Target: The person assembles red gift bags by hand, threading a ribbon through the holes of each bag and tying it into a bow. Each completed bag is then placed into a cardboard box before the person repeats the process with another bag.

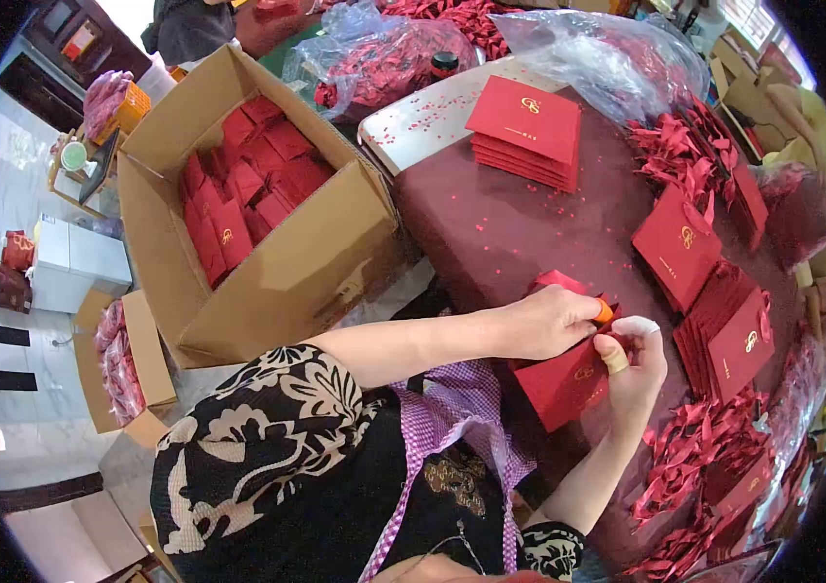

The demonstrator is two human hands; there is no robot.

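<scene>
A flat red paper gift bag (pixel 560 387) with a gold emblem lies in front of me at the table's near edge. My left hand (pixel 554 323) is closed at its upper edge, with an orange cover or piece at the fingertips. What exactly those fingertips pinch is hidden. My right hand (pixel 638 367) curls around the bag's right corner, thumb against its face. White wrapping covers a finger, and something pale yellow covers the thumb. Part of another bright red piece (pixel 560 283) shows behind my left hand.
A large cardboard box (pixel 282 301) with red packets stands left. A stack of red bags (pixel 527 121) sits at the table's far side. More bags (pixel 724 335) and piles of red ribbon (pixel 699 442) lie right. Plastic-wrapped ribbon (pixel 374 63) is at the back; red confetti dots the tabletop (pixel 452 209).
</scene>
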